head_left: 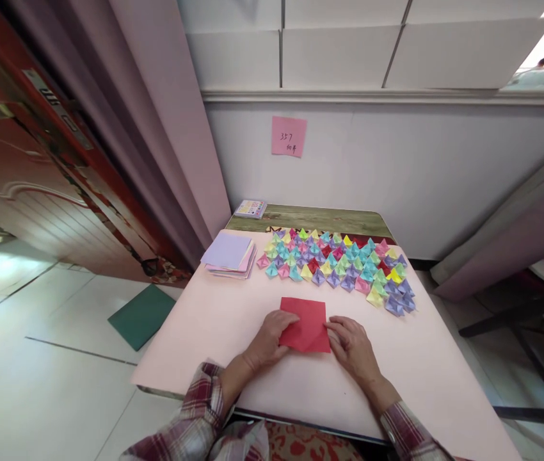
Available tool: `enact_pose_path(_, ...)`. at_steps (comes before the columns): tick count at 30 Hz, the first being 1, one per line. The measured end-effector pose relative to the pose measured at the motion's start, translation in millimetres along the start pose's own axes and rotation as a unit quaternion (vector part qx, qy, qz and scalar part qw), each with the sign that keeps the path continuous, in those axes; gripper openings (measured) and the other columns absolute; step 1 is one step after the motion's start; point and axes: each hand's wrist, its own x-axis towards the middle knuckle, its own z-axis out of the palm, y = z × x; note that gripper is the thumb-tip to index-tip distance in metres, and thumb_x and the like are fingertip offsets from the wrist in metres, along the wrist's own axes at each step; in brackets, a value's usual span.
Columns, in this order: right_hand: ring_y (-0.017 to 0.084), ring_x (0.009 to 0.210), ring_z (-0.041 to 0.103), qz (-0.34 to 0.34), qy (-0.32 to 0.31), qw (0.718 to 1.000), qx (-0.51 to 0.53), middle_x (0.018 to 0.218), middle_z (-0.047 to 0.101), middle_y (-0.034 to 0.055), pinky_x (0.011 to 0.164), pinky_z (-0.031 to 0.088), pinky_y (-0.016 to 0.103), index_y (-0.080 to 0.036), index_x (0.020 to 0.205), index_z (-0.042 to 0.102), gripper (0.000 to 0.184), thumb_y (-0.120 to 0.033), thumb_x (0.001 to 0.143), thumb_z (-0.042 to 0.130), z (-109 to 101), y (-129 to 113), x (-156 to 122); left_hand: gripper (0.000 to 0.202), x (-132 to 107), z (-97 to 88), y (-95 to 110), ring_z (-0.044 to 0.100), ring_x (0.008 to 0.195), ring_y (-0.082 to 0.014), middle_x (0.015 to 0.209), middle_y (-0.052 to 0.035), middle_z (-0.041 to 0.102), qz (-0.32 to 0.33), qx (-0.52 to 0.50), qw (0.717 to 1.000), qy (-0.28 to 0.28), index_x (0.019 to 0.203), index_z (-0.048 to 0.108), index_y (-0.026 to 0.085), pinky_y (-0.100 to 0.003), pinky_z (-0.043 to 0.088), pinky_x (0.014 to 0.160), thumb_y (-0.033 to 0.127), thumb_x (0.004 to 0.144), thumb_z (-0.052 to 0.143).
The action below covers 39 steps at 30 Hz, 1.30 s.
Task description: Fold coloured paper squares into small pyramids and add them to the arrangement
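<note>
A red square of paper [304, 323] lies on the pink table [214, 320] in front of me, its near corner folded up. My left hand [268, 339] pinches the paper's left near edge with curled fingers. My right hand [351, 346] presses on its right near edge, fingers bent over it. Beyond the sheet, several small folded paper shapes [336, 266] in many colours lie packed together in rows. A stack of coloured paper squares [230, 254], lilac on top, sits at the table's far left.
A small printed packet [251, 209] rests on a wooden surface behind the table. A pink note [288, 136] is stuck on the white wall. A green sheet [142, 315] lies on the tiled floor at left. Curtains hang left and right.
</note>
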Motion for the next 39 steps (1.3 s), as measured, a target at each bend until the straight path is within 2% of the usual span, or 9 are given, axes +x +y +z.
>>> enact_pose_path(6, 0.026, 0.109, 0.056, -0.015, 0.002, 1.000, -0.012, 0.120, 0.061, 0.0113, 0.094, 0.045, 0.045, -0.022, 0.137, 0.049, 0.052, -0.019, 0.085, 0.052, 4, -6, 4, 0.033, 1, 0.9, -5, 0.057, 0.109, -0.0259, 0.115, -0.0112, 0.064, 0.017, 0.031, 0.999, 0.003, 0.105, 0.067, 0.021, -0.046, 0.040, 0.100, 0.016, 0.073, 0.060)
enact_pose_path(10, 0.026, 0.112, 0.053, -0.065, 0.008, 0.997, -0.033, 0.126, 0.056, 0.0098, 0.095, 0.043, 0.047, -0.027, 0.128, 0.060, 0.053, -0.007, 0.080, 0.049, 7, -12, 8, 0.029, -5, 3.4, -5, 0.058, 0.107, -0.0232, 0.111, -0.0094, 0.066, 0.026, 0.033, 0.999, 0.011, 0.100, 0.070, 0.023, -0.044, 0.042, 0.098, 0.013, 0.077, 0.055)
enact_pose_path(14, 0.025, 0.109, 0.054, -0.083, 0.013, 0.996, -0.040, 0.120, 0.059, 0.0085, 0.096, 0.042, 0.048, -0.028, 0.117, 0.067, 0.048, -0.003, 0.080, 0.047, 9, -12, 7, 0.042, -7, 2.7, -5, 0.057, 0.109, -0.0247, 0.116, -0.0099, 0.065, 0.008, 0.040, 0.999, 0.017, 0.115, 0.065, 0.023, -0.046, 0.041, 0.099, 0.013, 0.074, 0.058)
enact_pose_path(24, 0.024, 0.104, 0.059, -0.044, 0.048, 0.998, 0.001, 0.113, 0.066, 0.0085, 0.091, 0.048, 0.045, -0.026, 0.114, 0.069, 0.040, -0.011, 0.083, 0.049, 8, -10, 4, 0.032, -8, -4.7, -14, 0.057, 0.107, -0.0263, 0.114, -0.0104, 0.066, -0.006, 0.061, 0.997, 0.036, 0.102, 0.071, 0.024, -0.050, 0.041, 0.099, 0.015, 0.074, 0.062)
enact_pose_path(28, 0.024, 0.101, 0.062, 0.038, 0.069, 0.991, 0.104, 0.108, 0.069, 0.0077, 0.089, 0.049, 0.042, -0.025, 0.098, 0.072, 0.021, -0.025, 0.088, 0.053, -5, -24, 8, 0.020, -2, -8.1, 3, 0.061, 0.103, -0.0258, 0.107, -0.0098, 0.070, -0.044, -0.037, 0.996, 0.061, 0.096, 0.073, 0.024, -0.049, 0.043, 0.098, 0.024, 0.078, 0.064)
enact_pose_path(30, 0.023, 0.091, 0.065, 0.148, 0.051, 0.964, 0.214, 0.100, 0.070, 0.0075, 0.080, 0.052, 0.035, -0.021, 0.098, 0.069, 0.022, -0.036, 0.090, 0.054, -14, -36, 12, 0.017, 5, -12.9, 17, 0.065, 0.092, -0.0238, 0.094, -0.0086, 0.073, -0.128, -0.151, 0.976, 0.090, 0.090, 0.073, 0.021, -0.042, 0.051, 0.087, 0.031, 0.081, 0.063)
enact_pose_path(32, 0.020, 0.073, 0.065, 0.229, 0.029, 0.918, 0.324, 0.082, 0.070, 0.0051, 0.065, 0.052, 0.029, -0.018, 0.094, 0.066, 0.030, -0.046, 0.090, 0.054, -22, -47, 17, 0.025, 13, -17.4, 30, 0.066, 0.072, -0.0201, 0.080, -0.0065, 0.072, -0.227, -0.274, 0.928, 0.113, 0.090, 0.072, 0.018, -0.033, 0.054, 0.067, 0.040, 0.083, 0.062)
enact_pose_path(36, 0.019, 0.065, 0.064, 0.305, 0.007, 0.840, 0.450, 0.080, 0.069, 0.0041, 0.056, 0.052, 0.029, -0.017, 0.116, 0.057, 0.050, -0.056, 0.085, 0.058, -26, -59, 23, 0.040, 25, -17.0, 38, 0.053, 0.041, -0.0108, 0.059, 0.0002, 0.063, -0.326, -0.384, 0.844, 0.182, 0.091, 0.067, 0.014, -0.023, 0.044, 0.039, 0.049, 0.073, 0.071)
enact_pose_path(39, 0.022, 0.076, 0.068, 0.311, 0.057, 0.878, 0.358, 0.092, 0.069, 0.0086, 0.062, 0.056, 0.033, -0.016, 0.132, 0.047, 0.063, -0.056, 0.085, 0.058, -22, -56, 17, 0.039, 25, -7.7, 33, 0.054, 0.040, -0.0110, 0.057, 0.0022, 0.061, -0.381, -0.397, 0.793, 0.260, 0.089, 0.063, 0.014, -0.022, 0.046, 0.036, 0.046, 0.069, 0.074)
